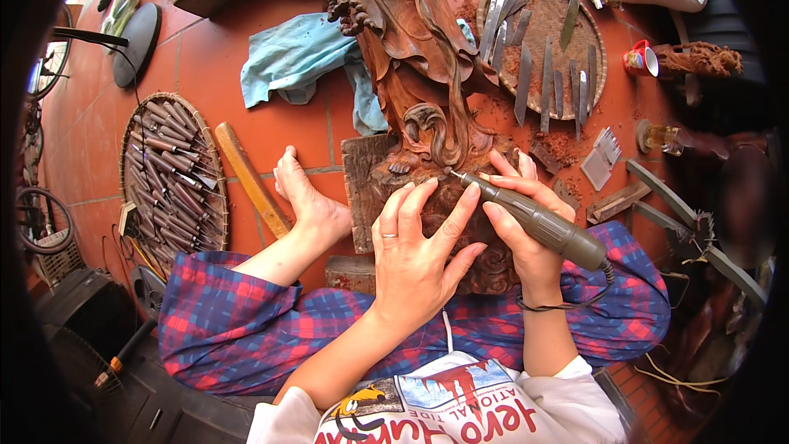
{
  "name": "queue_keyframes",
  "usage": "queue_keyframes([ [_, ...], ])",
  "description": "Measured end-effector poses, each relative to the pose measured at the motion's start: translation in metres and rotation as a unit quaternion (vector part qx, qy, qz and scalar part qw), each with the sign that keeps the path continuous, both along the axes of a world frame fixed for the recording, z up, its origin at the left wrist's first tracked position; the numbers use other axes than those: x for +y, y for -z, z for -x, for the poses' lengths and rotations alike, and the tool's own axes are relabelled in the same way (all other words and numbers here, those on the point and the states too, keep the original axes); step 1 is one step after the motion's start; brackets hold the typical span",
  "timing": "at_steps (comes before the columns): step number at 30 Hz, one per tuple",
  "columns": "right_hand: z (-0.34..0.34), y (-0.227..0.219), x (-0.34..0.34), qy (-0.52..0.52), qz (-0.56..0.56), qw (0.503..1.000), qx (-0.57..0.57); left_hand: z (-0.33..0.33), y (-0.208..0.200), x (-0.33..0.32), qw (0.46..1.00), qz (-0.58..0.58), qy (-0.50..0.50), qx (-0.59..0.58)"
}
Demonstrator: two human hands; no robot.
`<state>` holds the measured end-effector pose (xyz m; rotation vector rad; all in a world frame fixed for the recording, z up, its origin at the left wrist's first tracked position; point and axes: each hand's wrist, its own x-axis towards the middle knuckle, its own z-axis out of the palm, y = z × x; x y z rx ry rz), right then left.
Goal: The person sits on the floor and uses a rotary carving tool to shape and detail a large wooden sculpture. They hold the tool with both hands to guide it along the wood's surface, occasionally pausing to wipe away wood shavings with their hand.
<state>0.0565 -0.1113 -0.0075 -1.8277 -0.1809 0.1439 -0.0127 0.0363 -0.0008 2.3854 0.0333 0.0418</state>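
A reddish-brown carved wooden statue (403, 12) with draped robes lies before me, its knotted base toward my lap. In my right hand (534, 255) is a dark olive rotary tool (546, 224), its thin metal tip at the carved scrollwork near the base. A black cord runs from the tool's rear end down around my right wrist. My left hand (415, 247), wearing a ring, rests on the base with its fingers spread, grasping nothing. Below that hand, part of the carved base is hidden.
A woven tray (218, 222) of wooden-handled chisels lies at left, beside a curved wooden stick (251, 181). Flat files lie on a round basket tray (604, 74) at upper right. A light blue cloth (288, 62) is left of the statue; a red mug (639, 60) stands far right.
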Motion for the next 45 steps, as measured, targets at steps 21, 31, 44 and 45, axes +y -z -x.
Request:
queue_keyframes([
  [21,-0.004,-0.001,-0.009,-0.017,-0.005,0.999,0.027,-0.003,-0.008,-0.006,0.999,-0.032,0.004,0.027],
  [31,-0.004,0.0,0.001,-0.015,0.012,1.0,-0.001,0.0,-0.003,0.001,1.0,0.015,-0.004,0.018],
  [44,-0.007,0.004,-0.011,0.032,-0.049,0.997,0.047,-0.008,-0.007,-0.011,0.999,-0.041,-0.003,0.014],
  [45,-0.008,0.005,-0.011,0.034,-0.05,0.997,0.048,-0.009,-0.007,-0.011,0.999,-0.045,-0.003,0.014],
])
